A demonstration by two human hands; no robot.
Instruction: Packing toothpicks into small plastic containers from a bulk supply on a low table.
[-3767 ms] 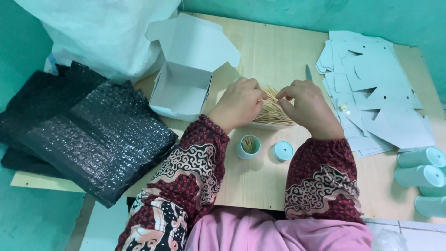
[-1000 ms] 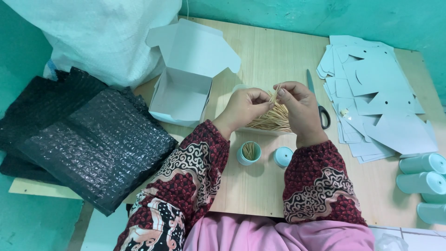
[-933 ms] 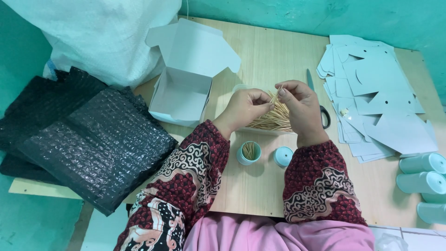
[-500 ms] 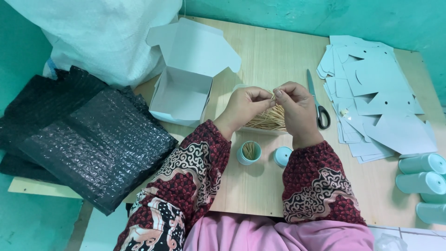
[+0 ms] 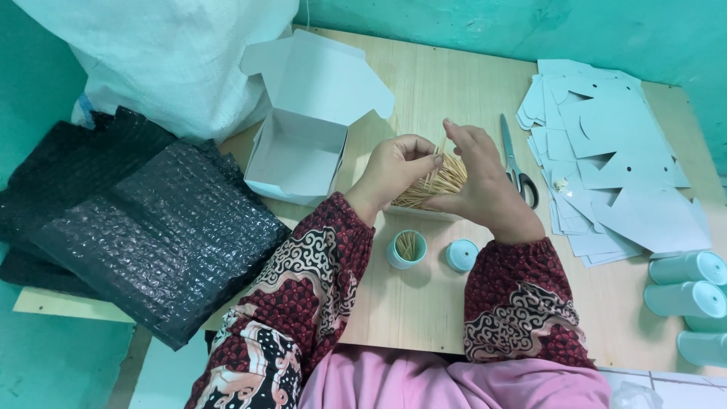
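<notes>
Your left hand & right hand cup a bundle of toothpicks between them over mid tabletop; left is curled w/ fingertips pinching the sticks, right is half-closed round them. Sticks' long axis slants near-left to far-right. The small open teal tub w/ a few picks sits just nearer you, closer to the left hand.

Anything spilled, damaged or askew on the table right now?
Nothing spilled or damaged. Both hands, left hand and right hand, hold the toothpick bundle. The small container stands upright, its cap beside it.
</notes>
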